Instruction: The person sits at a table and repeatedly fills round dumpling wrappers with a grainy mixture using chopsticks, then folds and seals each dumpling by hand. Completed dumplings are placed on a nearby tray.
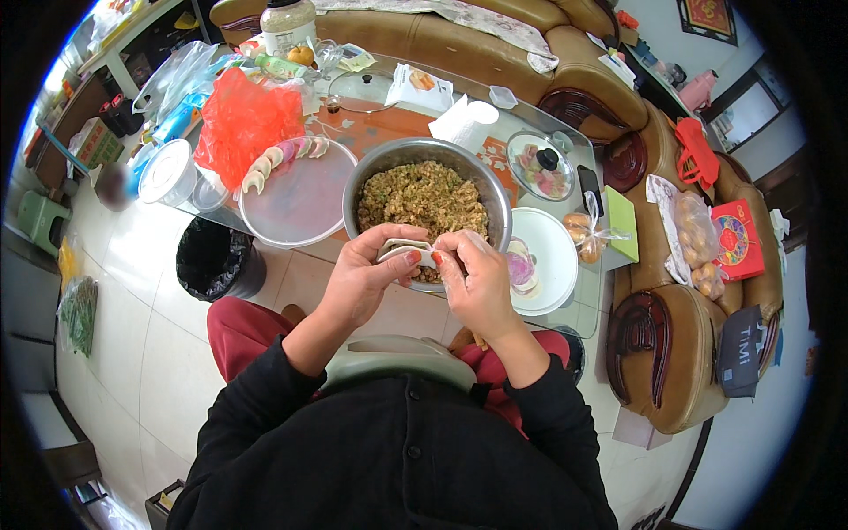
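Observation:
Between my two hands is a dumpling [402,251] in a pale wrapper, folded over at the near rim of a steel bowl [496,205]. My left hand [352,276] cups it from the left, thumb on its side. On the other end, the fingertips of my right hand [477,281] pinch the wrapper's edge. Brown-green minced filling [422,196] fills much of the bowl. Left of it, a round tray [296,219] carries a curved row of folded dumplings [276,161] in white, pink and green. Round wrappers [521,269], some purple, lie on a white plate [556,256] to the right.
A red plastic bag [234,124] and a lidded white tub [168,172] crowd the table's left. Behind the bowl stands a white paper roll [477,119]; a glass lid [541,166] lies farther right. A black-lined bin [216,256] sits below the table's left edge.

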`<state>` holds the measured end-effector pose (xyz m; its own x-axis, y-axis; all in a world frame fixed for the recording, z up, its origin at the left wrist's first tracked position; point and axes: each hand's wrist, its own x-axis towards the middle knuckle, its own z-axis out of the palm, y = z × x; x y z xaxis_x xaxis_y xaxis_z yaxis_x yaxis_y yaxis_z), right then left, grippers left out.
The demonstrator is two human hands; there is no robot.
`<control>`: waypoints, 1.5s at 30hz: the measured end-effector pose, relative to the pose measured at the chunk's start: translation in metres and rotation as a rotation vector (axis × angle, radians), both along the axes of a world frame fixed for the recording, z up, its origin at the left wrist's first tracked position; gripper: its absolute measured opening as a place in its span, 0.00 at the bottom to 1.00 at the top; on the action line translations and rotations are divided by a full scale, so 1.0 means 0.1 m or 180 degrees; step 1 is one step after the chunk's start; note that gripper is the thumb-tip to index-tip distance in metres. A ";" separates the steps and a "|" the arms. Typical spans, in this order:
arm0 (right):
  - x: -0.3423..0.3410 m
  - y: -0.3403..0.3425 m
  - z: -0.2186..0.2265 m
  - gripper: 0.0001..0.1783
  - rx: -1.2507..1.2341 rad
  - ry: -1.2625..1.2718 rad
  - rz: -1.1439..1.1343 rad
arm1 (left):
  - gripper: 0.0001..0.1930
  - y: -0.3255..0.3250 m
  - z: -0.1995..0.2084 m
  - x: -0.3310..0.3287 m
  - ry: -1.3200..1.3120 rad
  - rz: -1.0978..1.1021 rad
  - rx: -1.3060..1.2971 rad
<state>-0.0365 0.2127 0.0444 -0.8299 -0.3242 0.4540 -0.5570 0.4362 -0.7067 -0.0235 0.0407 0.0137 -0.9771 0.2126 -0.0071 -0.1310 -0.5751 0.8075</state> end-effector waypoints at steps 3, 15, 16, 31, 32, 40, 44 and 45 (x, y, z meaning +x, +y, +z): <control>0.02 0.02 -0.01 0.05 0.0025 -0.0101 -0.0122 | 0.11 -0.01 0.00 0.00 -0.0006 0.0137 -0.0053; 0.01 -0.02 0.03 0.03 0.0112 0.0072 -0.0037 | 0.13 -0.02 0.03 0.02 0.0136 0.0067 -0.0298; 0.00 -0.03 0.04 0.04 0.0096 0.0166 0.0017 | 0.13 -0.03 0.03 0.01 0.0166 0.0048 -0.0339; -0.05 -0.07 0.07 0.06 0.0572 0.0294 0.0253 | 0.23 -0.06 0.15 0.03 0.0526 -0.0046 -0.1457; -0.05 -0.08 0.05 0.06 0.0565 0.0259 0.0229 | 0.23 -0.06 0.17 0.04 0.0503 -0.0041 -0.1475; 0.00 -0.13 0.10 0.03 0.0218 -0.0325 0.0269 | 0.23 -0.08 0.24 0.08 0.1015 0.0184 -0.2373; 0.01 -0.17 0.07 0.03 0.0091 -0.0129 0.0149 | 0.17 -0.11 0.11 0.06 0.0424 -0.0122 -0.1769; 0.02 -0.17 0.07 0.03 -0.0024 -0.0147 0.0106 | 0.16 -0.14 0.11 0.06 0.0190 -0.0340 -0.1603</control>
